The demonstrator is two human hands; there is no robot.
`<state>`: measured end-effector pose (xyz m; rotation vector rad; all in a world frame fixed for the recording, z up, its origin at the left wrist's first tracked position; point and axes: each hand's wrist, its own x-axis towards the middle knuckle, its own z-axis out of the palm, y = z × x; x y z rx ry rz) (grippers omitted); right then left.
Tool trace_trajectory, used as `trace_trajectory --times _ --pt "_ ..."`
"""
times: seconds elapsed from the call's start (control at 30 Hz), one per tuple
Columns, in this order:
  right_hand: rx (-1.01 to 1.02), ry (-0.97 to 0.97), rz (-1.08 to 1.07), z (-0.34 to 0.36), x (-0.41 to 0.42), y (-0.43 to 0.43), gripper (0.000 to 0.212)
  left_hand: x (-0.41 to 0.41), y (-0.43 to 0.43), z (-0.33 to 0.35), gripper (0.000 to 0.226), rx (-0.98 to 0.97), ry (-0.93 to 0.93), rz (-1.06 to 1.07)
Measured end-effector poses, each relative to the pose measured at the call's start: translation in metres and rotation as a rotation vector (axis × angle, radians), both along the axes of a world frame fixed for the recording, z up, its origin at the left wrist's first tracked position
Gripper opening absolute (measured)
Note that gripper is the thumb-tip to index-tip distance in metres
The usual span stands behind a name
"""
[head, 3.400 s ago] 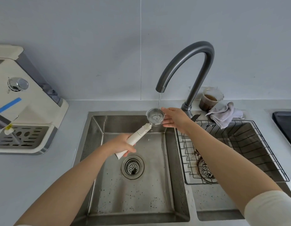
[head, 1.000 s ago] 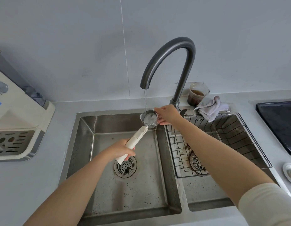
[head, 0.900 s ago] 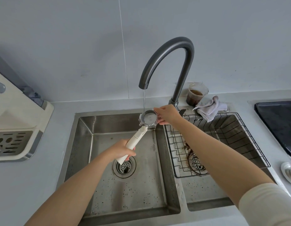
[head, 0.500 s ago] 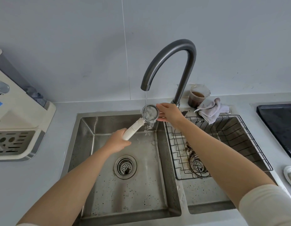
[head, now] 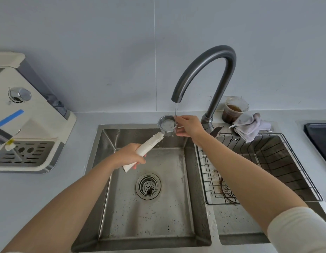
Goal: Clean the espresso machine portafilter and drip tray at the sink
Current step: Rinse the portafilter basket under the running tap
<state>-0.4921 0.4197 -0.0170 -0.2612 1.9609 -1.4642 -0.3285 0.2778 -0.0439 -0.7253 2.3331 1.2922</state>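
Left hand [head: 130, 155] grips portafilter [head: 159, 133] handle; right hand [head: 190, 126] seemingly pinches basket rim under faucet [head: 206, 70] stream.

Espresso machine [head: 30, 125] left of the sink [head: 149, 216], faucet [head: 213, 49] behind it, wire rack [head: 249, 134] in the right basin [head: 237, 223], cloth [head: 249, 126] beside cup [head: 233, 112]

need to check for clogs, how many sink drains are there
2. The big basin's drain sits uncovered in its floor. The small basin's drain lies under the wire rack, partly hidden by the right arm.
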Motion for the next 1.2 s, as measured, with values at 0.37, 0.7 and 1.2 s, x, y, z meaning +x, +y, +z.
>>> trace_trajectory --times 0.37,0.7,1.2 --pt "0.300 0.016 0.103 0.002 -0.002 -0.001 0.017 0.014 0.008 -0.018 0.044 0.142 0.019 0.047" --pt "0.251 -0.094 0.095 0.001 -0.002 -0.009 0.024 0.010 0.005 0.000 0.034 0.477 0.055 0.163" --pt "0.232 -0.134 0.163 0.003 -0.005 -0.003 0.030 0.002 0.007 -0.002 0.042 0.873 -0.043 0.162"
